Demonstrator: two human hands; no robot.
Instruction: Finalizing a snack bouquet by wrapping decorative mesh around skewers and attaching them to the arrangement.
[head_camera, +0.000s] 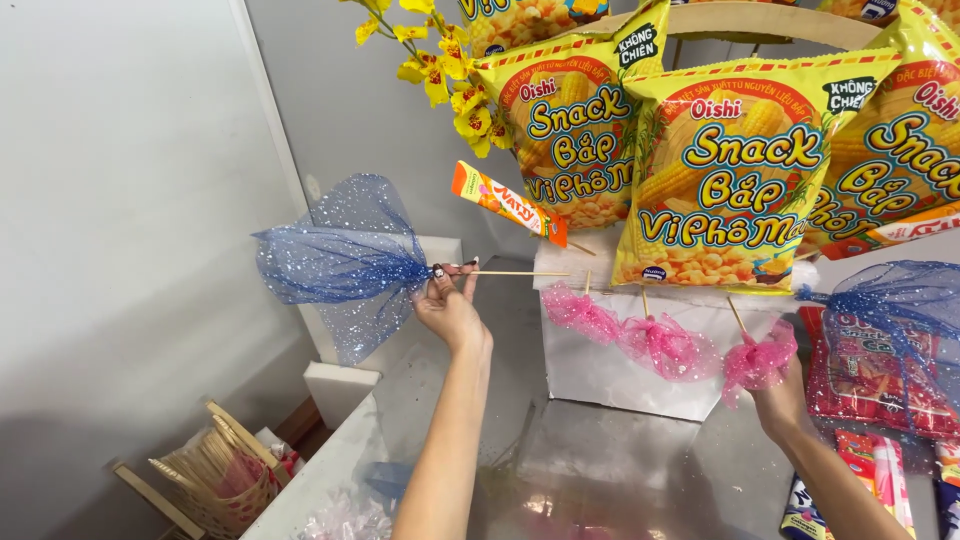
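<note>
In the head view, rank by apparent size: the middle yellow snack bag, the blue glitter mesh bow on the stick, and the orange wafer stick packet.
1. Middle yellow snack bag
2. Blue glitter mesh bow, held nearer the camera, so true size is unsure
3. Orange wafer stick packet

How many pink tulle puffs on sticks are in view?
3. Two stand stuck in the white foam block: one at left, one in the middle. The third is at the right hand. Others may be hidden.

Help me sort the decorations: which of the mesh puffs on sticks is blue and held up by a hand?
The blue glittery mesh puff, held by its stick in the left hand. The three others are pink and smaller, along the white block.
</note>
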